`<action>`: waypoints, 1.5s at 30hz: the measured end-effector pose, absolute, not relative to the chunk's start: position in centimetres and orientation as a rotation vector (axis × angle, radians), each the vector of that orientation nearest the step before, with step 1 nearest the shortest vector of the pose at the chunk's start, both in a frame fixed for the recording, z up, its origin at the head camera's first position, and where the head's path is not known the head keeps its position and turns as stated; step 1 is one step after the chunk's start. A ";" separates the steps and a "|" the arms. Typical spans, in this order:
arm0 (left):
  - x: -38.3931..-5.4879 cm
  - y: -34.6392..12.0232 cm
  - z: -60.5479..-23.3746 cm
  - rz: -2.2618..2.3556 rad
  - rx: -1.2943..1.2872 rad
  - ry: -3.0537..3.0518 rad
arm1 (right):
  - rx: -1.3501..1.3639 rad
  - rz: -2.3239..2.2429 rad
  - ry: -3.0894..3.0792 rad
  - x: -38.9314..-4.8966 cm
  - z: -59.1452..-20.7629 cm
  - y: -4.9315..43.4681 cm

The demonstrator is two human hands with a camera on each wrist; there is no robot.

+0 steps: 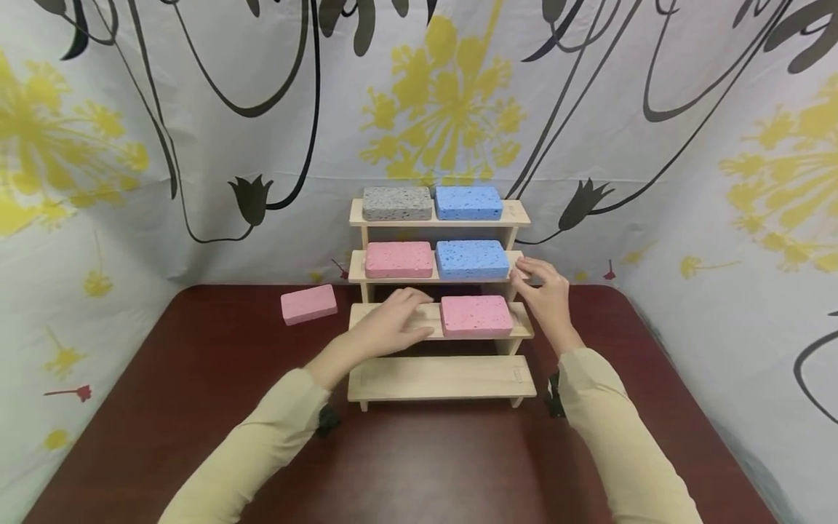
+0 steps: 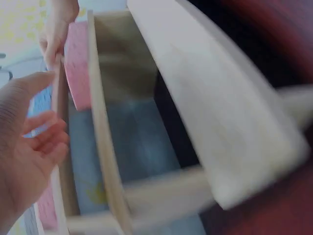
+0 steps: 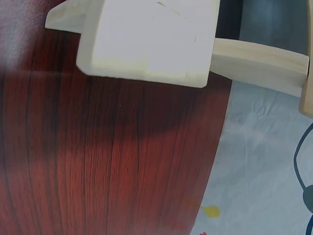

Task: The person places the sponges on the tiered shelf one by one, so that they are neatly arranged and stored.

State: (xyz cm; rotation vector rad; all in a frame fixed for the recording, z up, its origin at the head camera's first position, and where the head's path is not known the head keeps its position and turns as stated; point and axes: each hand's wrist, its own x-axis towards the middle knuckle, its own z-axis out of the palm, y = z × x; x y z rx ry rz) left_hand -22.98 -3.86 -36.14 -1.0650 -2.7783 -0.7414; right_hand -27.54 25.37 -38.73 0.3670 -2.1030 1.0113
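Observation:
A four-tier wooden stand (image 1: 441,378) holds several sponges. My left hand (image 1: 393,324) is over the left part of the third tier from the top, fingers loosely bent with nothing between them. To its right on that tier lies a pink sponge (image 1: 476,316). My right hand (image 1: 546,295) grips the right end of the second tier, beside a blue sponge (image 1: 473,259). In the left wrist view the left hand (image 2: 29,147) shows its spread fingers near the tiers, and the right hand (image 2: 58,24) is at a tier's end.
Another pink sponge (image 1: 398,260) sits left on the second tier. The top tier bears a grey sponge (image 1: 397,204) and a blue sponge (image 1: 468,203). A loose pink block (image 1: 309,304) lies on the dark red table (image 1: 445,466), left of the stand. Patterned cloth (image 1: 216,145) hangs behind.

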 end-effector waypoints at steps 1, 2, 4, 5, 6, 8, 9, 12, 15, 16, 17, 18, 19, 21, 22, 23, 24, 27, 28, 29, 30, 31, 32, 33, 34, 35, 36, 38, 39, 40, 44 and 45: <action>-22.9 -4.9 -36.4 -0.772 -1.060 -2.742 | 0.364 1.014 -2.102 -27.6 -38.7 25.4; -23.0 -5.9 -36.7 -0.792 -1.047 -2.710 | 0.362 1.016 -2.101 -27.6 -38.7 25.5; -23.2 -8.2 -37.3 -0.832 -0.988 -2.664 | 0.354 1.013 -2.099 -27.6 -38.6 25.6; -23.5 -9.3 -37.7 -0.865 -0.945 -2.652 | 0.348 1.012 -2.101 -27.6 -38.5 25.7; -23.8 -10.4 -38.1 -0.888 -0.892 -2.651 | 0.339 1.016 -2.101 -27.6 -38.5 25.8; -24.6 -12.4 -39.0 -0.920 -0.778 -2.661 | 0.314 1.020 -2.100 -27.6 -38.3 25.9; -25.0 -13.4 -39.3 -0.935 -0.713 -2.678 | 0.300 1.028 -2.097 -27.6 -38.3 26.0; -26.1 -15.8 -40.5 -0.909 -0.546 -2.755 | 0.267 1.040 -2.091 -27.6 -38.3 26.1; -27.0 -17.5 -41.7 -0.825 -0.448 -2.841 | 0.251 1.062 -2.095 -27.7 -38.4 26.0; -27.2 -18.0 -42.1 -0.805 -0.421 -2.863 | 0.251 1.074 -2.098 -27.7 -38.4 26.0; -27.4 -18.4 -42.4 -0.788 -0.393 -2.881 | 0.248 1.094 -2.103 -27.7 -38.5 25.9; -27.6 -18.7 -42.8 -0.779 -0.369 -2.897 | 0.246 1.112 -2.108 -27.7 -38.5 25.8; -27.7 -19.0 -43.1 -0.786 -0.347 -2.902 | 0.241 1.138 -2.116 -27.7 -38.6 25.7; -27.9 -19.4 -43.7 -0.787 -0.290 -2.920 | 0.220 1.194 -2.135 -27.7 -38.7 25.5; -28.0 -19.6 -44.0 -0.773 -0.272 -2.928 | 0.211 1.223 -2.140 -27.6 -38.7 25.3; -28.1 -19.8 -44.3 -0.757 -0.257 -2.940 | 0.199 1.253 -2.147 -27.5 -38.7 25.2; -28.2 -19.9 -44.6 -0.737 -0.251 -2.954 | 0.186 1.278 -2.156 -27.4 -38.6 25.0; -28.5 -20.3 -45.2 -0.691 -0.235 -3.011 | 0.172 1.320 -2.176 -26.6 -37.9 24.2; -28.6 -20.4 -45.3 -0.688 -0.229 -3.029 | 0.178 1.331 -2.176 -26.3 -37.6 24.0; -28.7 -20.6 -45.4 -0.690 -0.221 -3.048 | 0.182 1.332 -2.180 -26.1 -37.4 23.8; -28.9 -20.7 -45.5 -0.684 -0.214 -3.068 | 0.185 1.329 -2.184 -25.9 -37.1 23.5; -29.0 -20.8 -45.6 -0.686 -0.202 -3.088 | 0.191 1.325 -2.185 -25.7 -36.8 23.4; -29.2 -20.9 -45.6 -0.691 -0.193 -3.105 | 0.193 1.326 -2.185 -25.6 -36.7 23.3; -29.3 -21.0 -45.6 -0.690 -0.188 -3.118 | 0.194 1.329 -2.183 -25.6 -36.6 23.2; -29.5 -21.0 -45.6 -0.686 -0.187 -3.129 | 0.190 1.326 -2.184 -25.5 -36.5 23.2; -29.6 -21.0 -45.5 -0.685 -0.188 -3.137 | 0.187 1.323 -2.185 -25.5 -36.5 23.1; -29.7 -20.9 -45.4 -0.682 -0.183 -3.146 | 0.183 1.322 -2.187 -25.5 -36.5 23.1; -29.8 -20.8 -45.3 -0.675 -0.180 -3.159 | 0.182 1.323 -2.189 -25.4 -36.5 23.1; -29.9 -20.8 -45.3 -0.670 -0.171 -3.166 | 0.182 1.325 -2.189 -25.4 -36.6 23.1; -30.0 -20.8 -45.3 -0.669 -0.164 -3.173 | 0.182 1.328 -2.189 -25.3 -36.6 23.2; -30.4 -20.7 -45.3 -0.662 -0.148 -3.191 | 0.171 1.323 -2.187 -25.3 -36.7 23.3; -30.6 -20.7 -45.3 -0.665 -0.147 -3.188 | 0.167 1.318 -2.189 -25.4 -36.7 23.4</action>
